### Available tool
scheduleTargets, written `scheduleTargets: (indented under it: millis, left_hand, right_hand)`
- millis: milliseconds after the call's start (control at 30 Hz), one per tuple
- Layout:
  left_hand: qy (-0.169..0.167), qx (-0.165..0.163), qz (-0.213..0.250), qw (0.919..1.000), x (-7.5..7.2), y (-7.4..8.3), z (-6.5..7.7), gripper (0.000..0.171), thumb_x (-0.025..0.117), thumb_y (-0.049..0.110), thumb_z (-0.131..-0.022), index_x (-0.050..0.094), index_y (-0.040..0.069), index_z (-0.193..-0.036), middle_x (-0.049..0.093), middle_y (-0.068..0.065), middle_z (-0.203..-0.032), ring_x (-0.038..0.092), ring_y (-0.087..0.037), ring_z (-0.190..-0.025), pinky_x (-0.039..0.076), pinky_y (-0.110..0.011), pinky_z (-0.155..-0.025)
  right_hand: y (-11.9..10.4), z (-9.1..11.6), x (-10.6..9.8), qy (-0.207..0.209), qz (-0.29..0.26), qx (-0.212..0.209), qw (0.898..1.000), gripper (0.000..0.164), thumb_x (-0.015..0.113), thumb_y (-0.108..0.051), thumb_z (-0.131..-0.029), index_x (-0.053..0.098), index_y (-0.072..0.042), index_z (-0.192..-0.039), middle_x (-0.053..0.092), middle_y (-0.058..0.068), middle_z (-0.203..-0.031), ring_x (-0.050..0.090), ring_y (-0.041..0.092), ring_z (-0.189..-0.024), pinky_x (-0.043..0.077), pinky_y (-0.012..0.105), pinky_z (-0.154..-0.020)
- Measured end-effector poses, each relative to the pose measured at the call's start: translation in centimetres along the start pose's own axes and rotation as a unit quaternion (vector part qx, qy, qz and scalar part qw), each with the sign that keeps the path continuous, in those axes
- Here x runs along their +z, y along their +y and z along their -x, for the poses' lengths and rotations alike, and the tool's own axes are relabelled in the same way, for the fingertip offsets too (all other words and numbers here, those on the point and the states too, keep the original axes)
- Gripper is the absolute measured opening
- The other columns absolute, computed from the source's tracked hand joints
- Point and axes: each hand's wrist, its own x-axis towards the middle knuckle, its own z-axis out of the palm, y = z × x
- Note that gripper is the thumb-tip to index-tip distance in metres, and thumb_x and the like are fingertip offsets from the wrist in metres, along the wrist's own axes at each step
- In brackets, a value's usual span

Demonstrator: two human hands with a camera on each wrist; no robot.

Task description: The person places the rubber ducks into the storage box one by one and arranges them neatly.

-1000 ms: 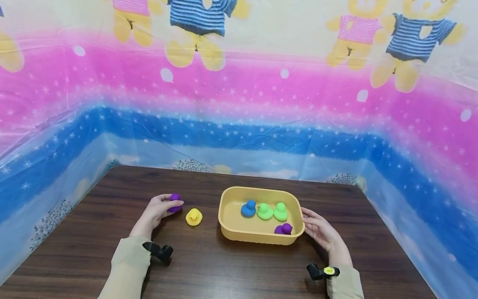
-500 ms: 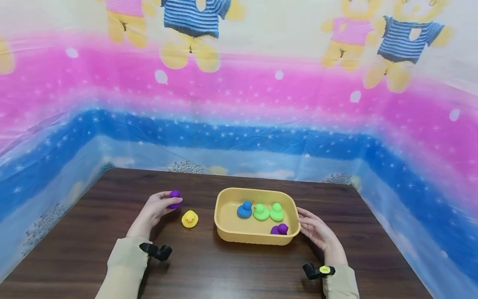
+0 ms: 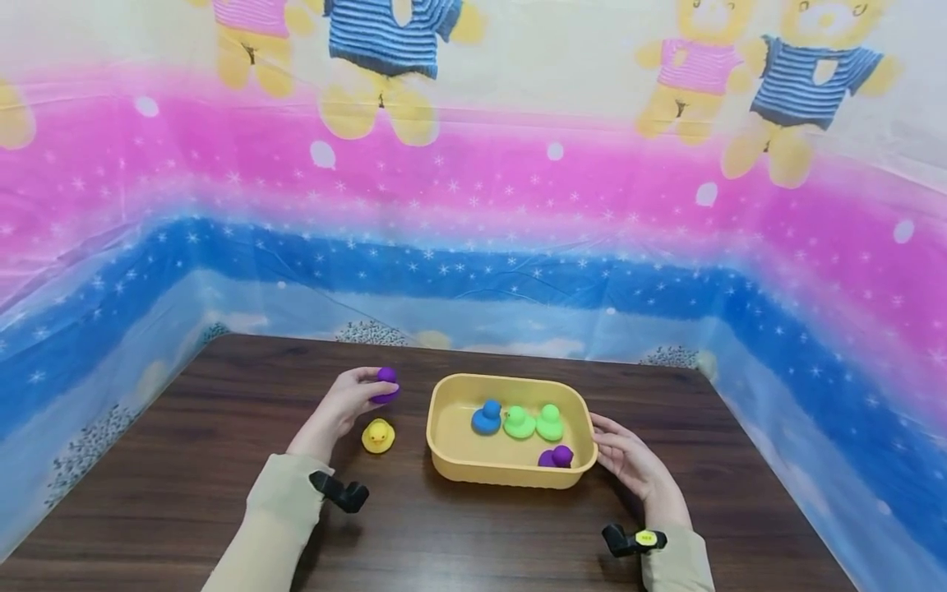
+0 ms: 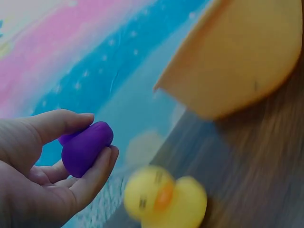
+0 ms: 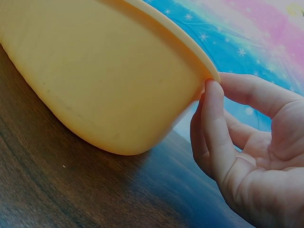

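Purple duck held in the air, left of the tub.
Left hand pinched the purple duck lightly above the yellow duck; a slip could drop it onto the tabletop. Right hand, fingers relaxed, touched the tub rim.

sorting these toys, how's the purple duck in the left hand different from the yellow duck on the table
The purple duck is pinched between the left hand's fingers and held off the table; the yellow duck sits upright on the wood, untouched. The purple one lies closer to the yellow tub. Both are small rubber ducks outside the tub.
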Motion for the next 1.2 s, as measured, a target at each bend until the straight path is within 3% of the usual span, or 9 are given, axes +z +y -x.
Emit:
scheduleTargets:
  millis: [133,267,433,600,900,1133,1200]
  left_hand:
    - [-0.026,0.014,0.018,0.9994,2.4,1.2,-0.3,0.056,0.062,0.004,-0.093,0.036,-0.014,-0.14,0.044,-0.032,-0.138,0.062,-0.024,-0.108,0.044,-0.043,-0.107]
    - [-0.049,0.022,0.025,0.9982,4.8,2.1,-0.4,0.053,0.062,0.001,-0.092,0.039,-0.014,-0.138,0.047,-0.032,-0.135,0.062,-0.027,-0.108,0.048,-0.042,-0.104]
    - [-0.061,0.024,0.011,0.9978,7.9,2.6,-0.6,0.048,0.065,0.001,-0.09,0.047,-0.011,-0.133,0.052,-0.03,-0.131,0.061,-0.037,-0.115,0.053,-0.039,-0.097]
    - [-0.072,0.02,-0.023,0.9969,10.5,2.3,-0.6,0.046,0.07,0.003,-0.088,0.052,-0.008,-0.129,0.057,-0.027,-0.126,0.062,-0.037,-0.113,0.052,-0.044,-0.097]
    - [-0.102,0.019,-0.058,0.9929,13.6,1.5,-0.4,0.044,0.074,0.003,-0.084,0.057,-0.007,-0.123,0.063,-0.023,-0.118,0.064,-0.033,-0.108,0.055,-0.041,-0.093]
    - [-0.129,0.039,-0.087,0.9871,15.3,0.8,-0.2,0.045,0.076,0.0,-0.08,0.058,-0.009,-0.121,0.063,-0.022,-0.113,0.065,-0.031,-0.102,0.058,-0.036,-0.085]
    - [-0.137,0.044,-0.103,0.9842,15.7,0.6,-0.1,0.044,0.076,0.0,-0.079,0.059,-0.008,-0.119,0.065,-0.019,-0.108,0.066,-0.026,-0.097,0.058,-0.032,-0.082]
  right_hand:
    - [0.0,0.2,0.0,0.001,-0.002,-0.001,1.0,0.039,0.036,0.004,-0.102,0.06,-0.022,-0.117,0.07,-0.003,-0.109,0.068,0.007,-0.096,0.056,0.02,-0.084]
    - [0.0,0.2,0.1,0.004,-0.005,0.0,1.0,0.038,0.037,0.004,-0.102,0.06,-0.022,-0.117,0.07,-0.002,-0.108,0.068,0.007,-0.096,0.056,0.02,-0.084]
    - [0.0,0.2,0.1,0.001,-0.009,-0.001,1.0,0.038,0.036,0.004,-0.102,0.06,-0.021,-0.116,0.069,-0.001,-0.109,0.069,0.007,-0.095,0.056,0.02,-0.084]
    - [-0.1,0.1,0.0,0.002,-0.003,-0.007,1.0,0.039,0.035,0.004,-0.102,0.061,-0.022,-0.116,0.069,-0.002,-0.111,0.069,0.007,-0.094,0.056,0.02,-0.084]
    - [0.1,-0.1,-0.1,0.007,0.002,-0.005,1.0,0.036,0.036,0.004,-0.102,0.058,-0.02,-0.119,0.068,-0.002,-0.112,0.069,0.007,-0.094,0.056,0.02,-0.084]
    - [-0.2,0.1,0.2,0.006,0.007,-0.007,1.0,0.036,0.038,0.004,-0.101,0.058,-0.02,-0.119,0.068,-0.002,-0.111,0.069,0.007,-0.094,0.056,0.02,-0.083]
    - [-0.2,0.1,0.2,0.002,0.003,-0.006,1.0,0.037,0.037,0.004,-0.102,0.058,-0.019,-0.12,0.068,-0.002,-0.111,0.069,0.007,-0.094,0.056,0.02,-0.083]
